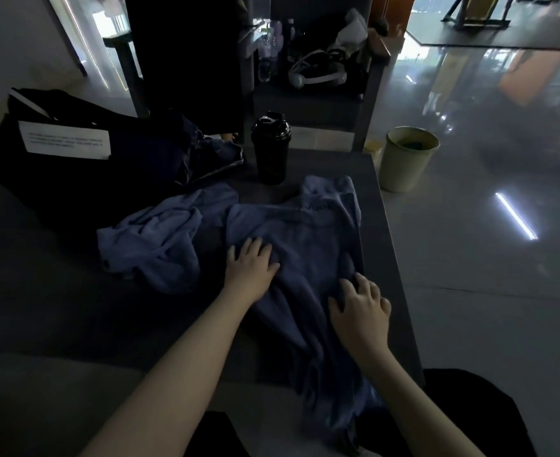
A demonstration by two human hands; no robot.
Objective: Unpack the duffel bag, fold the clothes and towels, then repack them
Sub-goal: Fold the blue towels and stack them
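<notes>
1. A blue garment (305, 245) lies spread on the dark table (74, 308) in the centre of the frame. Its lower end hangs over the near edge towards the person.
2. The left hand (250, 263) lies flat on the garment's left part, fingers straight and spread, pressing the cloth and holding nothing.
3. The right hand (361, 308) rests on the garment lower right of centre. Its fingers are spread and lightly arched with their tips on the fabric, and the thumb is out to the side, not closed round the cloth.
4. A second blue cloth (153, 245) lies crumpled just left of the garment.
5. The black duffel bag (83, 179), bearing a white label (65, 140), sits in the upper left, with a dark blue piece of clothing (206, 156) against its right side.
6. A black shaker bottle (271, 148) stands upright above the garment.
7. A pale bin (407, 159) stands on the floor beside the table's far right corner.
</notes>
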